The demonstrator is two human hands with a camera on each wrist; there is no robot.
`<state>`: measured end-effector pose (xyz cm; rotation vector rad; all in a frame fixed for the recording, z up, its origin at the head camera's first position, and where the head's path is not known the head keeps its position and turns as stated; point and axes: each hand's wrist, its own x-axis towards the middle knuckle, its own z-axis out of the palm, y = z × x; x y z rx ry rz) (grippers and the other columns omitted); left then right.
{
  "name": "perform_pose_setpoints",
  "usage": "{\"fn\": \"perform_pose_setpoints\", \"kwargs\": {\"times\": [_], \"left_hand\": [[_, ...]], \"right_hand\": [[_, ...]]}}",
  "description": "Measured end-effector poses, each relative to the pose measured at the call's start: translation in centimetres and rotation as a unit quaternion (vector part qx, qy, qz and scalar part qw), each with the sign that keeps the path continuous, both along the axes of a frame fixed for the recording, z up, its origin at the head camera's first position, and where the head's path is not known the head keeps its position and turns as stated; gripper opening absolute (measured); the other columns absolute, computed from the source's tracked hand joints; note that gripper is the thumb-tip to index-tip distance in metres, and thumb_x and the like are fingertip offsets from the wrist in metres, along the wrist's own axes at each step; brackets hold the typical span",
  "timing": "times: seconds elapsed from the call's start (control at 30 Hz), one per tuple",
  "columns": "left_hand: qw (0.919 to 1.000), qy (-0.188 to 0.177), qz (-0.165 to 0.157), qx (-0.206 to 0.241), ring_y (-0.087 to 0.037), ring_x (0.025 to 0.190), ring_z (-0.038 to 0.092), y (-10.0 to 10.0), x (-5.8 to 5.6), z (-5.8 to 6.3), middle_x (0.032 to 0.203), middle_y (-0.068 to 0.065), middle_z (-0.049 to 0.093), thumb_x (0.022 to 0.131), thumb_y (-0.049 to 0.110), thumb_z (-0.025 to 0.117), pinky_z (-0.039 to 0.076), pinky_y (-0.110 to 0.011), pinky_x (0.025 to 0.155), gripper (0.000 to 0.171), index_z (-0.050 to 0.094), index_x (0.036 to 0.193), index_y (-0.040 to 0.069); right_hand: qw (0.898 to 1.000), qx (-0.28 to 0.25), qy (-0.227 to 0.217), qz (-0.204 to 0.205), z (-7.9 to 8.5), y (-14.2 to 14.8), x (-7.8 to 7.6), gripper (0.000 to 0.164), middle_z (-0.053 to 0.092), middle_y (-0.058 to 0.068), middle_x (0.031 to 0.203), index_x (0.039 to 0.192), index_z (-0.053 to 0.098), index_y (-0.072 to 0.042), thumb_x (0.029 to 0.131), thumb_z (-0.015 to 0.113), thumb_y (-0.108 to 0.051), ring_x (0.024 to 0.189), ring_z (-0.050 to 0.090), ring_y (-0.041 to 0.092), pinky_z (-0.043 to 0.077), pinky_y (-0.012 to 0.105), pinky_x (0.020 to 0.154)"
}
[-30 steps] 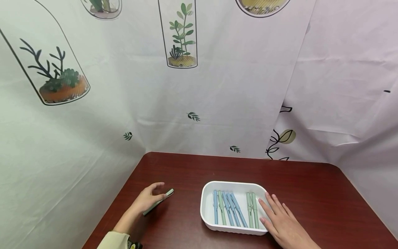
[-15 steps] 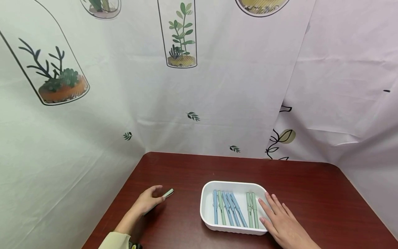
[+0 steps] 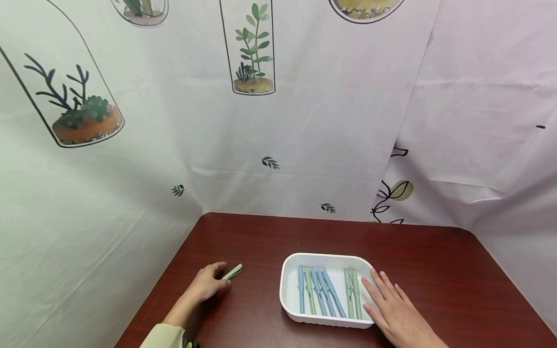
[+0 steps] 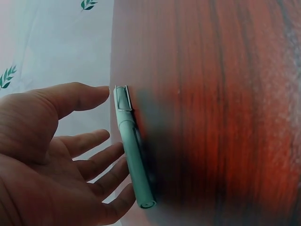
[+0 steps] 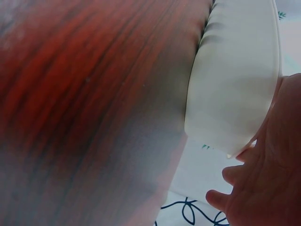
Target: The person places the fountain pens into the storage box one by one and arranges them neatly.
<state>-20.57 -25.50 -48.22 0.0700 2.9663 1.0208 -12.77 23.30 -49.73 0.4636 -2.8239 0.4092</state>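
Observation:
In the head view, my left hand reaches over a light green capped pen lying on the table, hiding its lower part. The left wrist view shows the whole pen, with the fingertips along its side and the thumb beside its clip end, slightly apart. My right hand is spread at the right end of a white tray, its fingers resting at the rim. Inside the tray lie several blue pens and green pens, in a left group and a right pair.
The dark red wooden table carries the tray right of the middle. Behind it and to both sides hangs a white cloth printed with plants, close against the table's edges.
My left hand has lowered over the pen and its fingers have drawn in, now covering the pen's lower end. The right hand and the tray have stayed in place.

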Motion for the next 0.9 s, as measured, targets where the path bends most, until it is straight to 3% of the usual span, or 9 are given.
{"fn": "perform_pose_setpoints", "kwargs": {"times": [0.13,0.23,0.3,0.47,0.5,0.57,0.63,0.7,0.9], "left_hand": [[0.9996,-0.01,0.01,-0.025,-0.045,0.121,0.05,0.02,-0.1,-0.38,0.128,-0.026,0.061,0.078,0.016,0.082,0.044,-0.057,0.099,0.06,0.062,0.131,-0.004],[0.9991,-0.014,0.015,-0.037,-0.043,0.12,0.048,0.12,-0.13,-0.49,0.129,-0.026,0.059,0.077,0.015,0.082,0.044,-0.056,0.098,0.059,0.063,0.13,-0.003],[0.9989,-0.017,0.017,-0.042,-0.043,0.118,0.048,0.13,-0.19,-0.55,0.128,-0.025,0.058,0.078,0.014,0.082,0.044,-0.056,0.097,0.057,0.064,0.129,-0.004],[0.9987,-0.019,0.014,-0.044,-0.043,0.117,0.049,0.09,-0.34,-0.67,0.124,-0.023,0.058,0.079,0.011,0.082,0.044,-0.056,0.095,0.053,0.065,0.127,-0.005],[0.9988,-0.018,0.013,-0.043,-0.042,0.116,0.05,0.09,-0.36,-0.71,0.122,-0.022,0.059,0.079,0.01,0.082,0.044,-0.055,0.095,0.052,0.066,0.126,-0.005],[0.999,-0.02,0.014,-0.037,-0.038,0.11,0.053,0.06,-0.3,-0.77,0.117,-0.019,0.06,0.078,0.007,0.082,0.046,-0.05,0.091,0.052,0.065,0.126,-0.005],[0.9993,-0.022,0.014,-0.028,-0.032,0.102,0.056,0.02,-0.28,-0.85,0.111,-0.015,0.061,0.078,0.004,0.081,0.048,-0.045,0.086,0.051,0.065,0.126,-0.005],[0.9994,-0.026,0.015,-0.017,-0.026,0.093,0.058,0.0,-0.29,-0.89,0.104,-0.011,0.061,0.078,0.001,0.081,0.048,-0.039,0.08,0.049,0.065,0.124,-0.004],[0.9991,-0.039,0.016,-0.009,-0.019,0.08,0.055,0.04,-0.32,-0.92,0.09,-0.003,0.061,0.081,-0.003,0.077,0.048,-0.034,0.069,0.037,0.068,0.117,0.0]], "right_hand": [[1.0,0.006,0.009,0.002,-0.03,0.01,-0.01,0.058,0.04,0.011,0.16,0.149,0.053,-0.019,0.099,0.058,-0.049,0.145,0.037,0.038,-0.01,0.024,0.122],[1.0,0.0,-0.006,0.0,-0.03,-0.01,-0.05,0.059,0.037,0.011,0.161,0.15,0.052,-0.02,0.1,0.057,-0.05,0.147,0.034,0.038,-0.019,0.01,0.107],[1.0,-0.001,-0.007,-0.001,0.0,-0.01,-0.04,0.059,0.037,0.011,0.161,0.15,0.051,-0.02,0.1,0.057,-0.049,0.147,0.034,0.038,-0.017,0.018,0.115],[1.0,0.0,-0.007,0.0,0.04,0.0,-0.02,0.059,0.037,0.01,0.162,0.15,0.052,-0.02,0.1,0.057,-0.049,0.147,0.034,0.039,-0.017,0.017,0.115],[1.0,0.003,-0.002,0.001,0.03,0.02,-0.03,0.058,0.038,0.011,0.161,0.15,0.052,-0.02,0.1,0.058,-0.049,0.146,0.035,0.039,-0.011,0.026,0.122],[1.0,0.002,-0.006,0.0,0.06,0.03,0.0,0.059,0.037,0.011,0.161,0.15,0.052,-0.02,0.1,0.058,-0.049,0.146,0.035,0.039,-0.008,0.029,0.123],[1.0,0.0,-0.013,-0.001,0.11,0.02,0.0,0.059,0.037,0.01,0.162,0.15,0.052,-0.02,0.1,0.058,-0.049,0.147,0.035,0.039,0.01,0.046,0.126],[1.0,-0.002,-0.016,-0.002,0.12,0.01,-0.05,0.059,0.037,0.011,0.162,0.15,0.052,-0.019,0.1,0.058,-0.049,0.147,0.034,0.039,0.029,0.058,0.116],[1.0,-0.002,-0.019,0.0,0.1,0.01,-0.16,0.059,0.037,0.012,0.161,0.15,0.052,-0.018,0.1,0.058,-0.049,0.147,0.034,0.04,0.035,0.062,0.11]]}}
